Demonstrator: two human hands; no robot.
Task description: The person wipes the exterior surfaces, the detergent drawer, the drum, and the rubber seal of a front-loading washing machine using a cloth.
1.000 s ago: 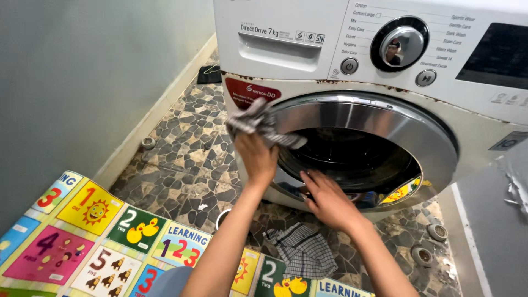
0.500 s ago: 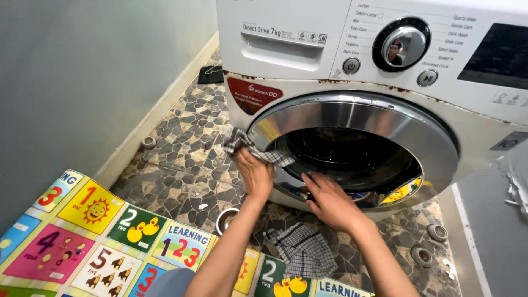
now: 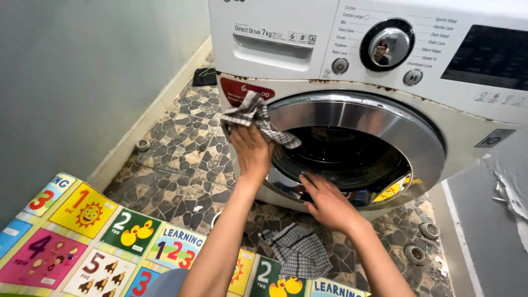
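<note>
At the left edge of the washing machine (image 3: 352, 66) drum opening, I am gripping a checked cloth (image 3: 254, 118) in my closed left hand (image 3: 252, 151). My right hand (image 3: 324, 201) is resting open, fingers spread, on the lower door rim (image 3: 385, 118), while a second checked cloth (image 3: 300, 250) is lying on the stone floor (image 3: 176, 148) below.

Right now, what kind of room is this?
Probably a laundry corner in a home. A white front-loading washing machine stands on a stone-patterned floor, the left hand holds a checked cloth at its door, and a colourful children's number mat lies nearby.
</note>
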